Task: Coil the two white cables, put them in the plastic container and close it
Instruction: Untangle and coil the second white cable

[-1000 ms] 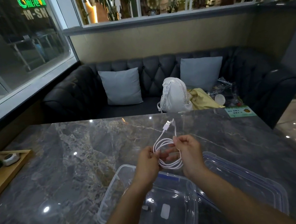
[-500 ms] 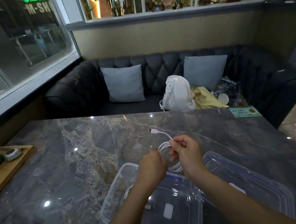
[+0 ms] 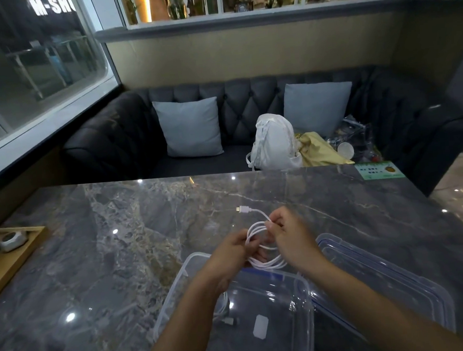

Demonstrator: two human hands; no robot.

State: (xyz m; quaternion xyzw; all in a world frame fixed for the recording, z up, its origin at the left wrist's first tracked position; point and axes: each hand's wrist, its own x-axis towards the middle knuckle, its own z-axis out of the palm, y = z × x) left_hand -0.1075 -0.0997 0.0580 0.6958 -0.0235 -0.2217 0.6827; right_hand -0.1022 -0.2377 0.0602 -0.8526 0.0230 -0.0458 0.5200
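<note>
The left hand (image 3: 231, 253) and the right hand (image 3: 289, 235) both pinch a coiled white cable (image 3: 260, 244) just above the clear container (image 3: 302, 302), at its 12 o'clock edge. The plug (image 3: 243, 209) points to 10 o'clock. A second cable (image 3: 223, 310) lies inside. The lid (image 3: 391, 279) rests at 3 o'clock.

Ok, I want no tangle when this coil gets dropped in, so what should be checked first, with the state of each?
1. Coil held by both left hand and right hand: ok.
2. Loose plug end tucked in: not ok, it sticks out.
3. Container open below: ok.
4. First cable already inside: ok.
5. Lid within reach at the right: ok.
6. Coil tied off: cannot tell.
</note>
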